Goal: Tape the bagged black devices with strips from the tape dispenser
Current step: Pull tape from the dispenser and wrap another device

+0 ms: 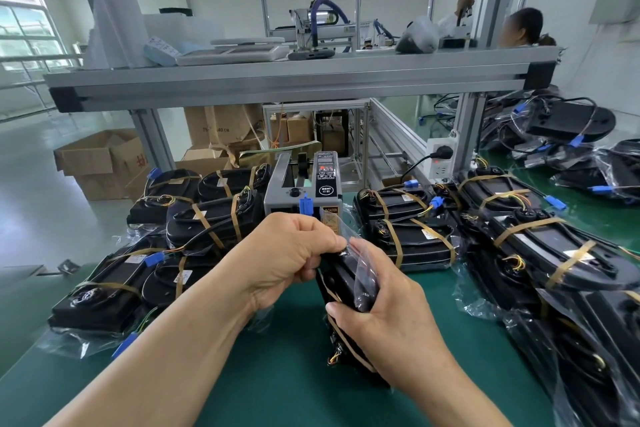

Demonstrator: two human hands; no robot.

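I hold a bagged black device (341, 282) upright over the green mat (277, 374), just in front of the grey tape dispenser (303, 185). My left hand (287, 258) pinches the top of the device and its clear bag. My right hand (384, 319) grips the device's right side, thumb across the front, with loose bag film bunched above its fingers. Brown tape strips cross the device's lower part. A short strip of tape (329, 220) hangs at the dispenser's outlet, right above my left hand.
Taped bagged devices lie stacked at the left (194, 229) and at the right (408, 225). More bagged devices with blue connectors fill the right side (571, 253). An aluminium shelf frame (294, 80) spans overhead. A power strip (441, 158) hangs on the right post.
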